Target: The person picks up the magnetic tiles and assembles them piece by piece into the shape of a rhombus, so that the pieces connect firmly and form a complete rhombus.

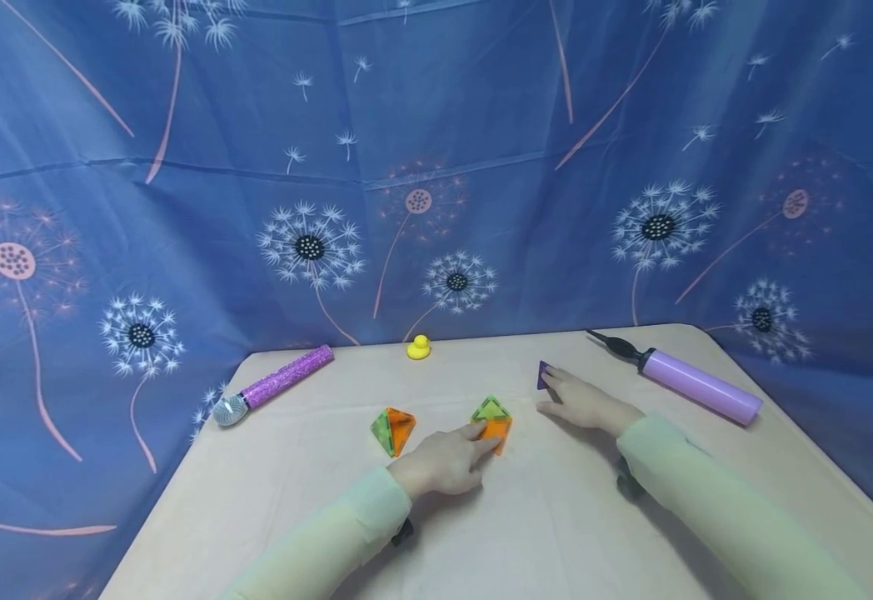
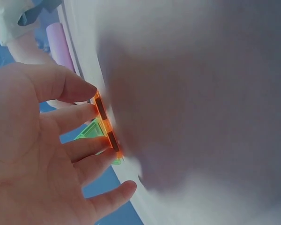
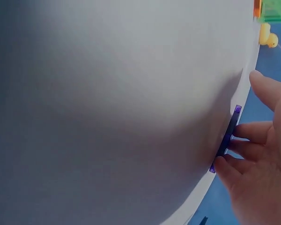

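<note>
My left hand (image 1: 447,461) reaches in from the left, its fingertips on an orange translucent tile (image 1: 495,430). A green triangular tile (image 1: 491,408) adjoins it on the far side. In the left wrist view the thumb and several fingers touch the orange tile (image 2: 107,126), and the little finger stands apart. My right hand (image 1: 581,398) lies farther right, its fingers resting on a small purple tile (image 1: 542,375). In the right wrist view that purple tile (image 3: 225,140) shows edge-on near the table, with the thumb held away from it.
A green and orange tile shape (image 1: 393,431) sits left of my left hand. Toward the back are a yellow rubber duck (image 1: 419,347), a purple glittery microphone (image 1: 286,377) and a lilac hand pump (image 1: 699,386). A blue dandelion-patterned cloth (image 1: 526,242) hangs behind the table (image 1: 316,483).
</note>
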`<state>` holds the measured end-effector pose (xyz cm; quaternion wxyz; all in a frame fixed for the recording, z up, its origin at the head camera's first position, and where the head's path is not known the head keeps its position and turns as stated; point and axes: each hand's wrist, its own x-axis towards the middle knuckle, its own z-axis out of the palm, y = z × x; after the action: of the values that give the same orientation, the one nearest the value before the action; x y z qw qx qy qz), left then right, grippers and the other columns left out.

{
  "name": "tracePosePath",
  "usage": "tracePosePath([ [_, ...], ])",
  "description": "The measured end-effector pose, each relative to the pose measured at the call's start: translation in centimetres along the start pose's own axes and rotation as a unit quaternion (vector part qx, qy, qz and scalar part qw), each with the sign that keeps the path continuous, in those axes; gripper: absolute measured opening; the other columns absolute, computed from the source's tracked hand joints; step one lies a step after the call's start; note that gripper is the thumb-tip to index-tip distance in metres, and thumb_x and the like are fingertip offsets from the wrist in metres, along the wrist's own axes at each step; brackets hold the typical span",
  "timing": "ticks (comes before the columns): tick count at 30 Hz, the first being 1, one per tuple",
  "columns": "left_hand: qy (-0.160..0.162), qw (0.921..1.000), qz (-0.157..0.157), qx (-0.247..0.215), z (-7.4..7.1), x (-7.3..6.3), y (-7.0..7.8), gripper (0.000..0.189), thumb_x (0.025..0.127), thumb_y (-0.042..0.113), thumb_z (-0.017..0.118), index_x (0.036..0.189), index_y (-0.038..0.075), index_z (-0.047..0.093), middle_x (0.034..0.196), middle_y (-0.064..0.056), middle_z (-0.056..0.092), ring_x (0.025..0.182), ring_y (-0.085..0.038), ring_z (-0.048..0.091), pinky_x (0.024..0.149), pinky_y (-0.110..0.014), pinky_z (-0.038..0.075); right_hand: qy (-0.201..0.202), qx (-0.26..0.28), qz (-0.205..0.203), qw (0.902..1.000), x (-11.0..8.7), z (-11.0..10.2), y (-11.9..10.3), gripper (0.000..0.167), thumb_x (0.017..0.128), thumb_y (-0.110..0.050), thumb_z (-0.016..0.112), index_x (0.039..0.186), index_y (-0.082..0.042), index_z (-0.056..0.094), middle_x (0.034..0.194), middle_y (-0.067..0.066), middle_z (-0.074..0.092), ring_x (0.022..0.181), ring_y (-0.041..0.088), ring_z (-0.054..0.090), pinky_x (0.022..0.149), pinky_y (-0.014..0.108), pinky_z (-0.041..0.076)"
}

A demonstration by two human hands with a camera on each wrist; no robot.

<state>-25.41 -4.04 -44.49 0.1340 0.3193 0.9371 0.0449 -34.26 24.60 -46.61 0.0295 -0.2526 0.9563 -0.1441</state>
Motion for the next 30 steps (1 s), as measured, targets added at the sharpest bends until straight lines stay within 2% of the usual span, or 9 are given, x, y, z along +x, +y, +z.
tracePosePath([
  [12, 0.002, 0.9999, -0.009, -0.011, 0.0, 0.2, 0.1, 0.062, 0.097, 0.027, 0.062, 0.157, 0.028, 0.044, 0.164, -0.004, 0.033, 0.141, -0.023, 0.045, 0.109, -0.042, 0.044, -0.024, 0.015, 0.005, 0.9996, -3.8, 0.3, -2.9, 0.075, 0.100, -0.041, 0.064, 0.145, 0.015, 0.043, 0.154, 0.034, 0.035, 0.143, 0.050, 0.033, 0.116, 0.059, 0.027],
  [17, 0.003, 0.9999, -0.011, -0.005, -0.1, 0.2, 0.2, 0.061, 0.097, 0.027, 0.061, 0.156, 0.027, 0.045, 0.164, -0.004, 0.034, 0.141, -0.022, 0.046, 0.108, -0.041, 0.045, -0.020, 0.023, -0.011, 0.9995, -5.2, 0.3, -4.4, 0.074, 0.098, -0.039, 0.067, 0.144, 0.015, 0.045, 0.152, 0.034, 0.038, 0.141, 0.050, 0.036, 0.115, 0.059, 0.030],
  [25, 0.007, 0.9999, -0.014, -0.005, -0.3, 0.1, 0.3, 0.060, 0.099, 0.027, 0.057, 0.157, 0.026, 0.044, 0.165, -0.005, 0.031, 0.143, -0.023, 0.042, 0.108, -0.042, 0.045, -0.019, 0.022, -0.030, 0.9991, -6.8, 0.4, -6.9, 0.072, 0.095, -0.039, 0.071, 0.142, 0.012, 0.050, 0.151, 0.030, 0.043, 0.140, 0.047, 0.040, 0.113, 0.057, 0.033],
  [30, 0.008, 0.9999, -0.012, -0.009, -0.1, 0.2, 0.4, 0.059, 0.099, 0.027, 0.055, 0.157, 0.025, 0.043, 0.165, -0.006, 0.030, 0.145, -0.023, 0.039, 0.109, -0.043, 0.044, -0.014, 0.014, -0.038, 0.9991, -7.3, 0.7, -7.4, 0.069, 0.094, -0.038, 0.073, 0.139, 0.011, 0.055, 0.149, 0.029, 0.046, 0.137, 0.046, 0.043, 0.111, 0.058, 0.036],
])
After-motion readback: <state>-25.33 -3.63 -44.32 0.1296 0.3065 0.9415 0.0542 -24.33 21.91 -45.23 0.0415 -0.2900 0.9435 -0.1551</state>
